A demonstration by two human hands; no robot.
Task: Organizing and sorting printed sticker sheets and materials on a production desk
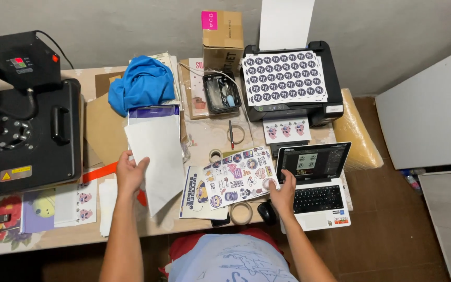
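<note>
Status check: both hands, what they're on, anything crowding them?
Left hand gripping white sheet stack, edge only. Right hand resting on laptop left corner, nothing held. Sticker sheet and tape roll lie between the hands.

The heat press (27, 130) is all black with a yellow warning label, and the cloth (142, 83) bunched behind the plain white sheet (155, 156) is bright blue. The sticker sheet (241, 175) is a multicoloured cartoon jumble, while the printer's sheet (284, 77) has rows of dark round stickers on white.
</note>
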